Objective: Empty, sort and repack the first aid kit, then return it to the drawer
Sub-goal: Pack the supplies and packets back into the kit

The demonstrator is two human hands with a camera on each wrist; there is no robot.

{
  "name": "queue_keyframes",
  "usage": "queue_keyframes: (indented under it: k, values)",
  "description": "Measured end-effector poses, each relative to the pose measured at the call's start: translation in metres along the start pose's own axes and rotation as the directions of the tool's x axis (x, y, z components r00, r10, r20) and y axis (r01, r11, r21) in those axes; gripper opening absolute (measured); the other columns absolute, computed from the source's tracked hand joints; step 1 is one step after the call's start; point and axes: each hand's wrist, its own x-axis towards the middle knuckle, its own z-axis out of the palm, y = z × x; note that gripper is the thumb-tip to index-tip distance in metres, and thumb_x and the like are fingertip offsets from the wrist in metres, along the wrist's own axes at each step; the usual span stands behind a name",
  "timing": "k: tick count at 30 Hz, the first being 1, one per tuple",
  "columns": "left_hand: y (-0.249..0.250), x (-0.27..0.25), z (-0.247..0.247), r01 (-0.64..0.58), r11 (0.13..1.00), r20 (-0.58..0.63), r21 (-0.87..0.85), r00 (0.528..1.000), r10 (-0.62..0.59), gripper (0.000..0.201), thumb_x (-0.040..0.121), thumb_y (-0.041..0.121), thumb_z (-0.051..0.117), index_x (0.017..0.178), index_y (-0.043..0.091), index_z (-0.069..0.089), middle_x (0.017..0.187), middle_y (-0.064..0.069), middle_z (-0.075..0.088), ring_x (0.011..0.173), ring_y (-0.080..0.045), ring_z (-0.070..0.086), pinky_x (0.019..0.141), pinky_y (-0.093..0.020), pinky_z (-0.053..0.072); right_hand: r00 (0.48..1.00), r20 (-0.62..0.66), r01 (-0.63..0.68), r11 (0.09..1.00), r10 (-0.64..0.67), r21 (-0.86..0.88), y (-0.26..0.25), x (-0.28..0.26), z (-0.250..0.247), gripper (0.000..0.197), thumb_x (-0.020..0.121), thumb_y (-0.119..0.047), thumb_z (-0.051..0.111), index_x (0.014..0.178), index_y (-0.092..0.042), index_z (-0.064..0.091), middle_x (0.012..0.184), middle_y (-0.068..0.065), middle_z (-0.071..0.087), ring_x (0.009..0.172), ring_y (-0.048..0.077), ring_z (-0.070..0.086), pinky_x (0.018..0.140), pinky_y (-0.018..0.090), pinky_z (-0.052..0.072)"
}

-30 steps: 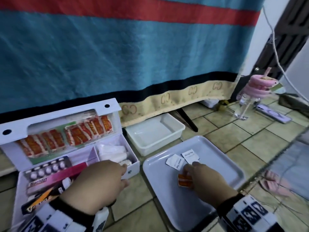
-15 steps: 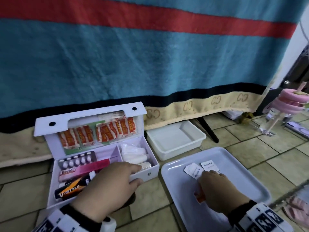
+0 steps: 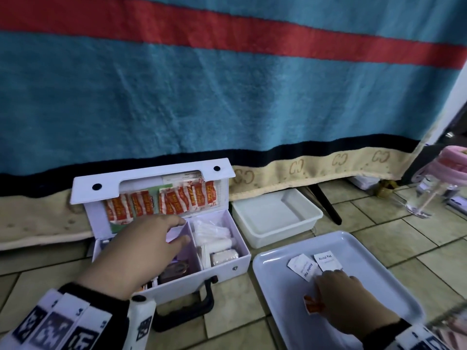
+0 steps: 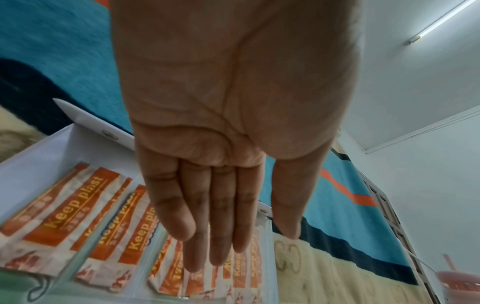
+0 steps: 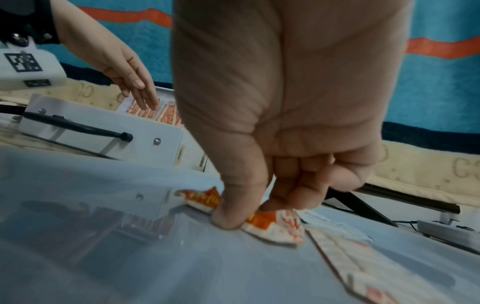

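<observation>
First aid kit [image 3: 222, 270] sits open on the tiled floor [image 3: 235, 309], lid [image 3: 151, 184] upright against the striped blanket [image 3: 227, 97]. Since the frame half a second ago, the left hand [image 3: 141, 251] has lifted off the kit's front edge and moved up over the left compartment. Its fingers [image 4: 197, 236] are now straight and together, holding nothing, tips close in front of the orange plaster strips [image 4: 85, 216] in the lid pocket; contact cannot be judged. The right hand [image 3: 346, 299] remains on the grey tray [image 3: 278, 311] to the right of the kit. Thumb and curled fingers pinch an orange plaster packet [image 5: 270, 226] against the tray surface, as before. Two alcohol pad sachets [image 3: 303, 267] lie just beyond that hand. An empty white tub [image 3: 275, 218] stands behind the tray.
</observation>
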Motion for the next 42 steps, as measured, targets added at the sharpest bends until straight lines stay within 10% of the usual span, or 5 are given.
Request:
queue_keyframes:
  k: [3, 17, 22, 33, 42]
  values:
    - [0.004, 0.005, -0.001, -0.018, 1.0, -0.009, -0.016, 1.0, 0.018, 0.042, 0.089, 0.044, 0.054, 0.13, 0.032, 0.053, 0.134, 0.01, 0.055, 0.113, -0.013, 0.055, 0.09, -0.026, 0.042, 0.998, 0.006, -0.062, 0.995, 0.061, 0.079, 0.006, 0.003, 0.005, 0.013, 0.089, -0.033, 0.044, 0.08, -0.034, 0.034, 0.093, -0.008, 0.051, 0.113, 0.019, 0.053, 0.079, 0.033, 0.031]
    - [0.011, 0.011, 0.011, -0.04, 0.999, 0.021, -0.014, 0.999, 0.041, 0.042, 0.087, 0.045, 0.057, 0.128, 0.034, 0.054, 0.131, 0.008, 0.058, 0.116, -0.012, 0.055, 0.096, -0.028, 0.044, 0.996, 0.001, -0.091, 0.994, 0.092, 0.06, 0.003, 0.002, 0.002, 0.018, 0.09, -0.034, 0.046, 0.074, -0.032, 0.04, 0.119, -0.003, 0.057, 0.119, 0.021, 0.046, 0.094, 0.033, 0.034]
    - [0.015, 0.01, 0.013, -0.061, 0.998, 0.022, -0.001, 0.998, 0.061, 0.042, 0.088, 0.044, 0.057, 0.128, 0.032, 0.054, 0.13, 0.009, 0.058, 0.116, -0.011, 0.055, 0.093, -0.025, 0.042, 0.991, 0.024, -0.131, 0.983, 0.129, 0.126, 0.007, 0.001, 0.003, 0.011, 0.089, -0.031, 0.049, 0.089, -0.032, 0.038, 0.103, -0.007, 0.054, 0.115, 0.019, 0.051, 0.09, 0.035, 0.033]
    - [0.015, 0.007, 0.013, -0.055, 0.998, 0.031, 0.0, 0.998, 0.055, 0.043, 0.087, 0.045, 0.057, 0.128, 0.033, 0.053, 0.128, 0.007, 0.059, 0.113, -0.011, 0.055, 0.092, -0.028, 0.044, 0.996, 0.024, -0.092, 0.996, 0.092, 0.01, -0.004, -0.01, -0.008, 0.033, 0.09, -0.027, 0.048, 0.065, -0.031, 0.027, 0.075, -0.012, 0.037, 0.117, 0.019, 0.045, 0.08, 0.033, 0.026]
    - [0.009, 0.008, -0.001, -0.042, 0.999, 0.011, 0.008, 0.999, 0.042, 0.044, 0.088, 0.045, 0.056, 0.13, 0.032, 0.052, 0.135, 0.006, 0.054, 0.118, -0.014, 0.052, 0.096, -0.03, 0.042, 1.0, -0.009, -0.023, 0.995, 0.024, 0.092, -0.023, -0.017, -0.054, 0.012, 0.082, -0.017, 0.06, 0.08, -0.028, 0.056, 0.073, -0.008, 0.054, 0.07, 0.005, 0.051, 0.051, 0.017, 0.029]
